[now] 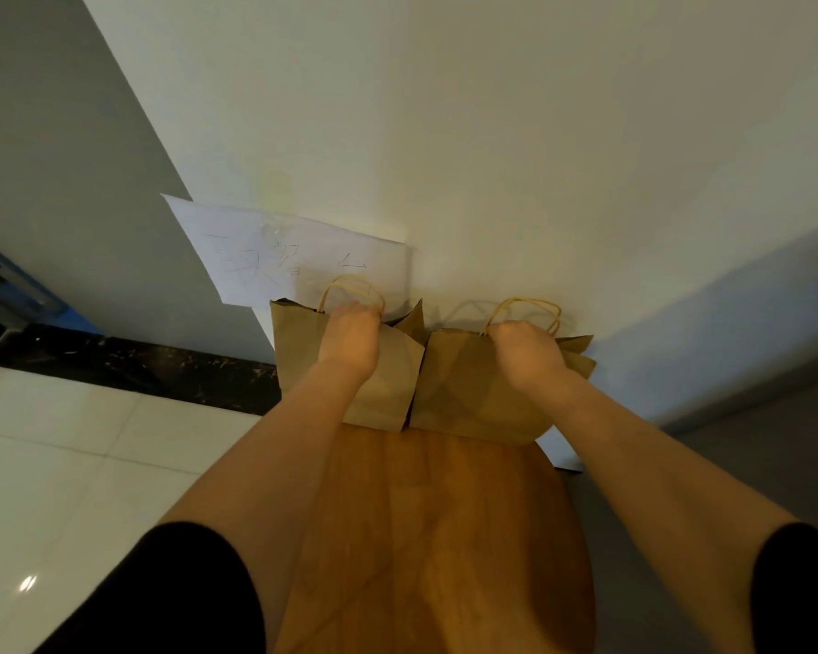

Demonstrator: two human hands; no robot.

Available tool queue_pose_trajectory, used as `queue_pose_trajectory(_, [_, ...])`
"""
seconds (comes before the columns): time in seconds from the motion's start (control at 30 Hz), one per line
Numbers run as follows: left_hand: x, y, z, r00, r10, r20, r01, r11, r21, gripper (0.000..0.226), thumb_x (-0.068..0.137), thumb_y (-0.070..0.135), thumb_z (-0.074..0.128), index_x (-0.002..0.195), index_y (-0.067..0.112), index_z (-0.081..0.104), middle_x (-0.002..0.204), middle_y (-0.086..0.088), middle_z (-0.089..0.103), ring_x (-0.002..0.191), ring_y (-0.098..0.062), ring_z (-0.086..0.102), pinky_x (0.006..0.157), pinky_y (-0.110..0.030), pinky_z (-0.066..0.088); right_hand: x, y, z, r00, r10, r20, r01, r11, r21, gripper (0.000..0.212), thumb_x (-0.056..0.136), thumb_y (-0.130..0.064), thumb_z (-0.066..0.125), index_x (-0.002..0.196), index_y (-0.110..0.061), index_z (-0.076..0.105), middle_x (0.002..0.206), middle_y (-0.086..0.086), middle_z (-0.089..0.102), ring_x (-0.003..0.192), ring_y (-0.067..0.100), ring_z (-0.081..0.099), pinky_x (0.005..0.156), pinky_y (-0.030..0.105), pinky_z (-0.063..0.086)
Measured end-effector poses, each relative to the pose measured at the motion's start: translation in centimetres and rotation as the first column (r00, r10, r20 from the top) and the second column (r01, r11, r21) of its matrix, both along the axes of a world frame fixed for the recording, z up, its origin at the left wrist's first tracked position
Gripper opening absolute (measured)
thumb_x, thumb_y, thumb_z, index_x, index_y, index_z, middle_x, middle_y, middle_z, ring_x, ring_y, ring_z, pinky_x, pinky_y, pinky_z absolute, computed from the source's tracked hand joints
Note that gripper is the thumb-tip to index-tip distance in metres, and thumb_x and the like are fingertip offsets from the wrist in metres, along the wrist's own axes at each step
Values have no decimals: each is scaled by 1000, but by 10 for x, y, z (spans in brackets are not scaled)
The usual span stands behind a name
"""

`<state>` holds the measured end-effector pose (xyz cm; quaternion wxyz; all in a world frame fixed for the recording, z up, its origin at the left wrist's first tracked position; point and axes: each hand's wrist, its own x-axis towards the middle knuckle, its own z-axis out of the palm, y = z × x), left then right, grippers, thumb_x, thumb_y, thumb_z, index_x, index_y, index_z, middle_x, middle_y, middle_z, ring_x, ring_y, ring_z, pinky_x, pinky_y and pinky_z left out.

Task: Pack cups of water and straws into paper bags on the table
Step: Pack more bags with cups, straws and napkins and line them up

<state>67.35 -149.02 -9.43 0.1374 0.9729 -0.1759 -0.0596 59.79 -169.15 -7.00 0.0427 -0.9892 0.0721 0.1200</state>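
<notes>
Two brown paper bags stand side by side at the far end of a wooden table (435,535), against the wall. My left hand (350,337) grips the twine handles of the left bag (303,351). My right hand (523,351) grips the handles of the right bag (464,394). Both bags stand upright with their bases at the table's far edge. The bags' insides are hidden, and no cups or straws show.
A white sheet of paper (265,257) with handwriting hangs on the wall (492,134) just behind the left bag. Left of the table lie pale floor tiles (67,464) and a dark marble strip (128,365). The wall runs close behind both bags.
</notes>
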Motion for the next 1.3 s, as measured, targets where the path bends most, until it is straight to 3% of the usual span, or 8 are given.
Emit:
queue_pose_trajectory(0.37, [-27, 16, 5, 999, -18, 45, 20, 999, -45, 53, 89, -6, 47, 140, 0, 32, 142, -16, 37, 134, -27, 30, 114, -32, 22, -11, 6, 8, 994, -80, 70, 77, 996, 51, 43, 92, 0, 41, 135, -2, 39, 129, 18, 48, 118, 33, 42, 85, 39, 43])
queue_pose_trajectory(0.53, [-59, 20, 19, 998, -32, -58, 35, 998, 51, 29, 93, 8, 46, 121, 4, 50, 124, -15, 52, 112, -27, 49, 96, -33, 38, -38, 22, 27, 993, -102, 60, 99, 994, 52, 12, 91, -4, 41, 93, -5, 54, 110, 16, 52, 100, 31, 47, 68, 35, 38])
queue_pose_trajectory(0.67, [-90, 19, 41, 976, -143, -162, 164, 978, 129, 27, 95, 12, 47, 120, 7, 53, 116, -13, 56, 106, -28, 53, 79, -34, 44, -75, 39, 47, 994, -108, -6, 108, 992, 60, 35, 91, -7, 43, 59, -15, 30, 72, 5, 41, 78, 28, 50, 60, 33, 37])
queue_pose_trajectory(0.73, [-107, 17, 55, 964, -190, -183, 216, 967, 134, 12, 95, 13, 45, 92, 9, 56, 100, -13, 57, 90, -28, 54, 66, -34, 42, -98, 49, 58, 991, -132, -24, 133, 989, 63, 34, 91, -9, 44, 60, -17, 32, 69, 2, 39, 76, 25, 49, 61, 33, 39])
queue_pose_trajectory(0.8, [-125, 13, 69, 952, -243, -186, 269, 954, 130, 27, 95, 14, 41, 68, 14, 41, 84, -9, 50, 74, -24, 48, 60, -33, 37, -124, 58, 69, 985, -174, -24, 175, 983, 60, 33, 92, -11, 44, 62, -17, 32, 72, 1, 40, 75, 24, 47, 62, 32, 38])
queue_pose_trajectory(1.0, [-206, -6, 101, 894, -426, -139, 441, 892, 99, 22, 98, 25, 41, 99, 11, 58, 95, -8, 60, 83, -26, 55, 65, -33, 43, -209, 73, 103, 955, -295, 30, 292, 953, 75, 31, 95, -18, 42, 65, -15, 35, 75, 3, 41, 76, 24, 45, 65, 31, 36])
queue_pose_trajectory(1.13, [-273, -20, 125, 845, -518, -134, 534, 834, 141, 22, 96, 20, 41, 91, 8, 59, 94, -13, 62, 71, -25, 48, 55, -30, 34, -274, 72, 121, 943, -324, 80, 317, 944, 86, 34, 96, -20, 42, 64, -17, 32, 67, 0, 35, 76, 25, 46, 65, 32, 36])
queue_pose_trajectory(1.3, [-361, -36, 157, 810, -579, -91, 587, 800, 128, 27, 97, 23, 40, 105, 11, 63, 104, -10, 62, 84, -25, 55, 62, -32, 39, -369, 70, 138, 926, -353, 136, 341, 934, 103, 28, 96, -25, 44, 71, -13, 39, 77, 2, 42, 78, 25, 47, 66, 33, 38])
